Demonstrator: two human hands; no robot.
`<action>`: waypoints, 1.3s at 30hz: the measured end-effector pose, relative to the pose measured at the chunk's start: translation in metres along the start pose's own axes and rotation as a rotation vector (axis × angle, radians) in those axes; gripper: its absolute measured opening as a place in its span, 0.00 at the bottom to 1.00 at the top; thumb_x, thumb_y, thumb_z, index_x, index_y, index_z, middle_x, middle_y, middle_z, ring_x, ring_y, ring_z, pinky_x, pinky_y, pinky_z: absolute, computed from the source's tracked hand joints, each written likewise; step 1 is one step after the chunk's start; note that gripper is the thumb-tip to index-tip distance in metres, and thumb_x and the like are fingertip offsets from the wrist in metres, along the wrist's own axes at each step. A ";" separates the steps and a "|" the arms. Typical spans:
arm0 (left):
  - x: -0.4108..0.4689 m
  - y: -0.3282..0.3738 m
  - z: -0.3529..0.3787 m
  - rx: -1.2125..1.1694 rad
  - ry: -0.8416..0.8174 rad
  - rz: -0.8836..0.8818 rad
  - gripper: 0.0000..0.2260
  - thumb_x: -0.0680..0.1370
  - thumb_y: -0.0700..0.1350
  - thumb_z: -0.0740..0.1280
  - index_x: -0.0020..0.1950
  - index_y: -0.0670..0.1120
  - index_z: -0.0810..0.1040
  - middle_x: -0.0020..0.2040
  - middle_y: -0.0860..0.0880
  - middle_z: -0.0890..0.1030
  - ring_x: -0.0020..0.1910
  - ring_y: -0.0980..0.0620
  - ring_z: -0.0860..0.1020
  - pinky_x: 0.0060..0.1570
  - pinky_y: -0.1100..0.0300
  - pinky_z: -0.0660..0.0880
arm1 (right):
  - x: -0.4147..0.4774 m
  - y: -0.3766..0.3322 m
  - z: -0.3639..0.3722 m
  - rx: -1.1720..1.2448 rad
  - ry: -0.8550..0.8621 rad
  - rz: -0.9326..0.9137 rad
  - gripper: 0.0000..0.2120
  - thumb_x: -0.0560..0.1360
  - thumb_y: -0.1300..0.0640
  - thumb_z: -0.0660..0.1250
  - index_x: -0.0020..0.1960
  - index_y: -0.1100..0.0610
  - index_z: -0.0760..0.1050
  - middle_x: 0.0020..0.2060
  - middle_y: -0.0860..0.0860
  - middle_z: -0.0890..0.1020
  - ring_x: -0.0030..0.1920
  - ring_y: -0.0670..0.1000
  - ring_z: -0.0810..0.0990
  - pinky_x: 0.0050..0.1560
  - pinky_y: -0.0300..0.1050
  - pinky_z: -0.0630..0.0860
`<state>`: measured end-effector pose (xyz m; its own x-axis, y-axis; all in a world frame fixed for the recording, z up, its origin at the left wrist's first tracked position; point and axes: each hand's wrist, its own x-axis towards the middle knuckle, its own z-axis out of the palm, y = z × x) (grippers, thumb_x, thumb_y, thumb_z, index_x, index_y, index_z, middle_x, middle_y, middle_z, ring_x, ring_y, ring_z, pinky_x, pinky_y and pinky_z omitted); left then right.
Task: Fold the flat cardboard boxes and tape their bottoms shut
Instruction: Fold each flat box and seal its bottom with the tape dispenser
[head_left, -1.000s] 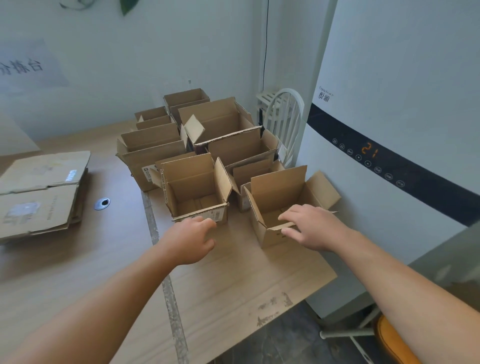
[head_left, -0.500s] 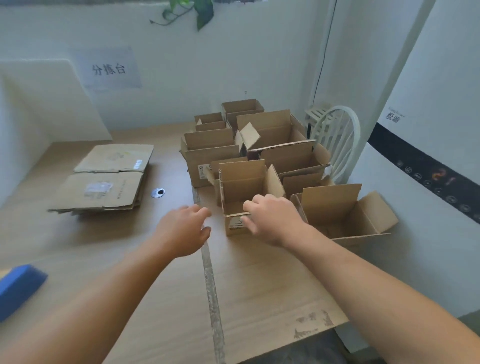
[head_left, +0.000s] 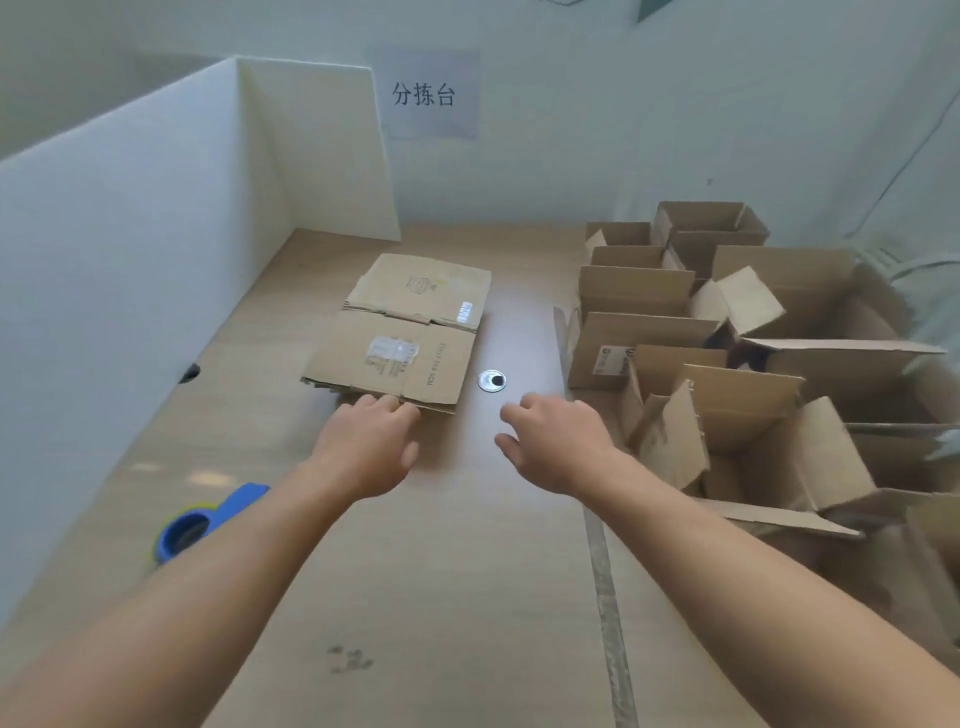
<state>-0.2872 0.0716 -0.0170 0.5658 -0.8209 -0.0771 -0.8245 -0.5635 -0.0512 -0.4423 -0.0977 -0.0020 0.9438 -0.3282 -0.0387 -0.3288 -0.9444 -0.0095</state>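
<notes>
Reaching marks this moment: the fingertips (head_left: 387, 404) of the left hand (head_left: 363, 447) are loosely curled and laid at the near edge of the flat cardboard stack (head_left: 392, 358), with nothing yet gripped. The right hand (head_left: 558, 447) is held open and empty, fingers spread, just short of a metal grommet (head_left: 491, 381) set in the table (head_left: 441, 597).

Flat stock is seen at 12 o'clock from the left hand; a second flat pile (head_left: 423, 291) lies behind it, touching. Folded boxes (head_left: 727, 364) are massed at 2 to 3 o'clock from the right hand, tops open; whether their bottoms are taped cannot be told. A blue tape dispenser (head_left: 200, 522) is found at 8 o'clock from the left hand, near the white partition (head_left: 130, 291).

Step judged in hand: fetching the next flat blank. The next move is likely to call for the top sheet alone to be pinched and peeled from the stack, drawn toward the bare table, then squared open with both hands. Dispenser is left untouched.
</notes>
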 end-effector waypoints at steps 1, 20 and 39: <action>0.013 -0.016 0.006 0.000 0.002 0.009 0.15 0.80 0.54 0.59 0.64 0.50 0.71 0.61 0.50 0.75 0.60 0.46 0.72 0.57 0.53 0.70 | 0.018 -0.008 0.004 0.006 -0.012 0.009 0.17 0.83 0.44 0.54 0.62 0.53 0.72 0.55 0.53 0.76 0.55 0.58 0.75 0.44 0.48 0.67; 0.161 -0.096 0.095 -0.025 0.201 0.255 0.18 0.65 0.38 0.72 0.54 0.44 0.79 0.53 0.43 0.80 0.49 0.39 0.78 0.38 0.49 0.75 | 0.097 -0.020 0.093 0.431 -0.225 0.380 0.20 0.82 0.43 0.57 0.71 0.47 0.69 0.66 0.48 0.73 0.65 0.53 0.72 0.61 0.51 0.72; -0.009 -0.088 -0.102 -0.663 0.808 -0.013 0.09 0.78 0.39 0.65 0.57 0.43 0.80 0.44 0.51 0.79 0.41 0.58 0.71 0.42 0.76 0.66 | 0.033 -0.013 0.021 1.236 0.193 0.524 0.25 0.79 0.47 0.66 0.74 0.48 0.66 0.69 0.51 0.71 0.65 0.52 0.73 0.65 0.54 0.73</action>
<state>-0.2194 0.1194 0.0899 0.6085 -0.4938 0.6212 -0.7906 -0.3102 0.5279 -0.4075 -0.0957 -0.0243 0.6555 -0.7343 -0.1766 -0.3666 -0.1049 -0.9244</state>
